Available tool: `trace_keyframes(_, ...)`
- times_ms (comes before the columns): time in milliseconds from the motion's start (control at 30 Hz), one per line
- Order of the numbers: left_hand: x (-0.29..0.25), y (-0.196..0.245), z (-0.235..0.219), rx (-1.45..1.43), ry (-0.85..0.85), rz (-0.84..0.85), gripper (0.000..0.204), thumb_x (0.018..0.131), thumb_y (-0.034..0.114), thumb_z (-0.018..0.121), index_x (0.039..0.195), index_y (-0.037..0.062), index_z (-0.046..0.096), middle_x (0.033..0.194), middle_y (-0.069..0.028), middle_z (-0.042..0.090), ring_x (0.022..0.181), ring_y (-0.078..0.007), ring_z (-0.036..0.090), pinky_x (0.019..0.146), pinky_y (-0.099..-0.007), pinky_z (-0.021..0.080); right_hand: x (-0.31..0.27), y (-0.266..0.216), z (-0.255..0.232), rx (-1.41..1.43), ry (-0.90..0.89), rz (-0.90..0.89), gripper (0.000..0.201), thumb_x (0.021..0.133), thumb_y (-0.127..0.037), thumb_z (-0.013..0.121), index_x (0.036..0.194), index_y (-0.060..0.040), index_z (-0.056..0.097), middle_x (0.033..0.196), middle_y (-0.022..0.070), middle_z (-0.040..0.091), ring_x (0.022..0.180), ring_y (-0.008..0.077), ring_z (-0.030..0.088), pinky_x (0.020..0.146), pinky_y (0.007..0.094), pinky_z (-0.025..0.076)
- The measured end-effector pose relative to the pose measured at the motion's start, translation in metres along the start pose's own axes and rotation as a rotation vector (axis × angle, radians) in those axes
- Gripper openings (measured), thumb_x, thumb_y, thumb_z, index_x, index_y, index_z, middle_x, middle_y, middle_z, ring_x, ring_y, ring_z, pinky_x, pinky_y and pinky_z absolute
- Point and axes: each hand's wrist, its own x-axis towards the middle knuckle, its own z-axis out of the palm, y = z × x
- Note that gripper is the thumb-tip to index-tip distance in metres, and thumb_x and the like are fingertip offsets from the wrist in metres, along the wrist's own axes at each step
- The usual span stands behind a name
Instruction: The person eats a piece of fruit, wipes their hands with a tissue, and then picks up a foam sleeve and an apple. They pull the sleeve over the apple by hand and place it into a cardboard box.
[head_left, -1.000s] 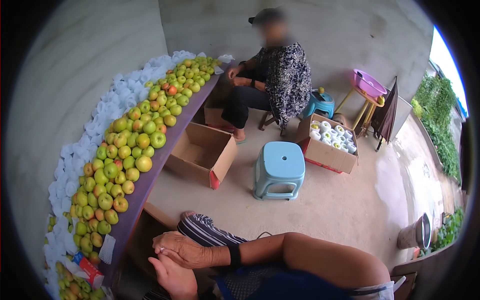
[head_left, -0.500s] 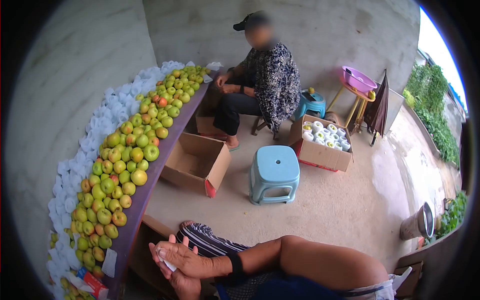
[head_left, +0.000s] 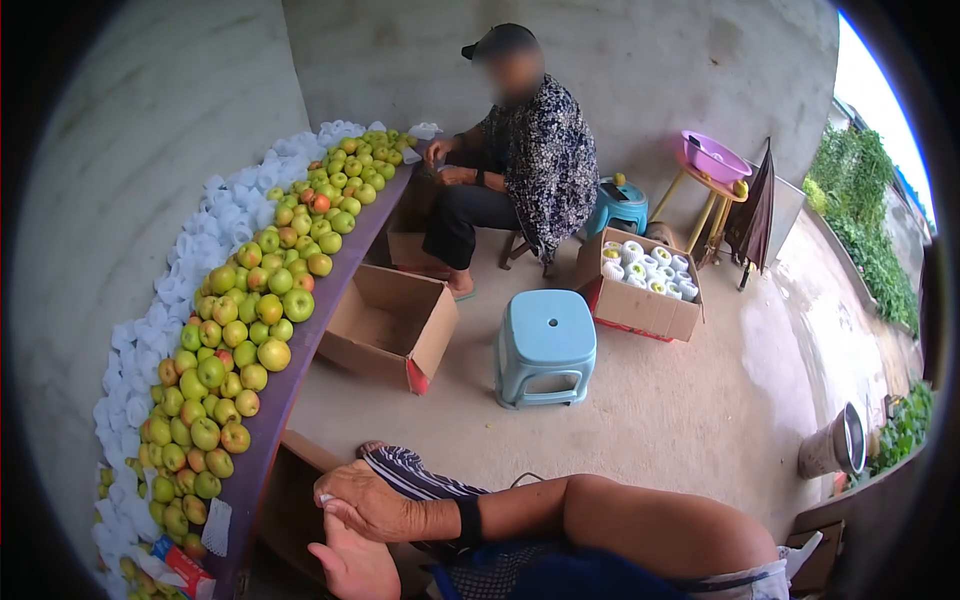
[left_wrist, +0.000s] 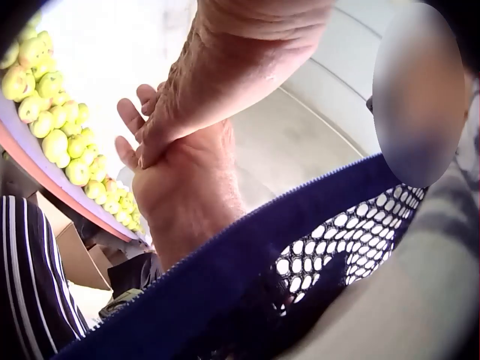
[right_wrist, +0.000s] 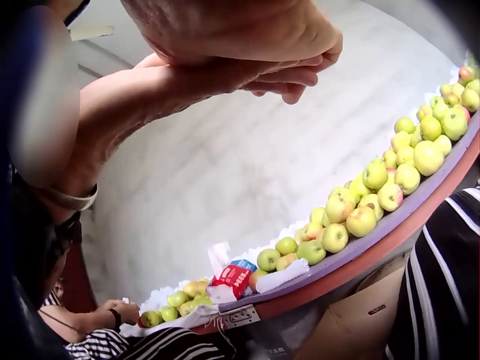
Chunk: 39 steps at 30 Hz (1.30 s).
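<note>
My left hand [head_left: 360,565] lies palm up over my lap, thumb held out from the palm. Across its fingers comes my right hand [head_left: 375,505], which wears a black wristband [head_left: 468,515] and curls round them. A small white scrap of tissue [head_left: 326,498] peeps out at the right hand's fingertips; most of it is hidden between the hands. In the left wrist view the bare left palm [left_wrist: 187,187] shows under the right thumb. The right wrist view has both hands overlapping at the top. Nearest to them is a table full of apples [head_left: 225,350].
White foam nets [head_left: 135,360] line the wall behind the apples, with a red-and-blue packet [head_left: 180,565] at the near end. An open carton [head_left: 390,315], a blue stool [head_left: 550,330] and a carton of net-wrapped apples [head_left: 645,300] stand on the floor. Another person [head_left: 545,150] sits at the far end.
Half a second ago the left fingers were spread and a larger piece of tissue showed; now the right hand covers those fingers again. The far person's hands have shifted slightly.
</note>
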Motion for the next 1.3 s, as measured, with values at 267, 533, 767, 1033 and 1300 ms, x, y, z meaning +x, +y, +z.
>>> trace_keyframes(267,-0.009,0.02,-0.01,0.735,-0.149,-0.166,0.056,0.09,0.048,0.033,0.1,-0.0035,0.053,0.082,-0.0138,0.06,0.084,-0.025,0.06,0.073,-0.0379,0.048,0.015,0.018,-0.006,0.942,-0.139,0.837,0.026,0.093,-0.025,0.04,0.089,-0.0031,0.053,0.079,0.0039,0.056,0.064,0.0095,0.053,0.057,0.0214,0.045)
trace_keyframes(533,0.003,0.019,-0.057,0.494,0.411,0.106,0.042,0.088,0.044,0.041,0.078,0.0048,0.053,0.074,-0.0069,0.057,0.072,-0.0174,0.055,0.067,-0.0328,0.043,-0.013,0.009,0.01,0.27,-0.28,0.216,0.019,0.091,-0.013,0.043,0.1,0.0005,0.052,0.083,0.008,0.058,0.075,0.0129,0.058,0.065,0.0247,0.046)
trace_keyframes(767,-0.018,0.057,-0.093,0.951,0.406,-0.061,0.043,0.091,0.029,0.04,0.123,-0.0004,0.043,0.123,-0.0151,0.048,0.118,-0.0247,0.043,0.094,-0.0441,0.034,-0.017,0.034,-0.072,0.632,-0.029,0.764,0.015,0.087,-0.005,0.046,0.091,-0.0052,0.06,0.068,0.0005,0.054,0.051,0.0054,0.047,0.043,0.0185,0.037)
trace_keyframes(1033,-0.027,0.012,-0.298,0.478,0.392,-0.786,0.039,0.092,0.034,0.038,0.119,0.0072,0.047,0.111,-0.0079,0.057,0.088,-0.0231,0.055,0.068,-0.0358,0.048,-0.097,0.054,-0.246,0.446,0.713,0.99,0.021,0.09,-0.024,0.046,0.077,-0.0085,0.053,0.052,-0.0033,0.038,0.039,0.0066,0.031,0.035,0.0223,0.022)
trace_keyframes(1300,-0.018,-0.095,-0.258,0.8,0.315,-0.895,0.036,0.09,0.035,0.043,0.111,0.0066,0.05,0.105,-0.0096,0.058,0.084,-0.0265,0.056,0.07,-0.0387,0.047,-0.297,0.067,-0.329,0.336,1.293,1.245,0.032,0.082,-0.045,0.047,0.07,-0.0148,0.048,0.056,-0.0016,0.039,0.05,0.0137,0.037,0.056,0.0345,0.038)
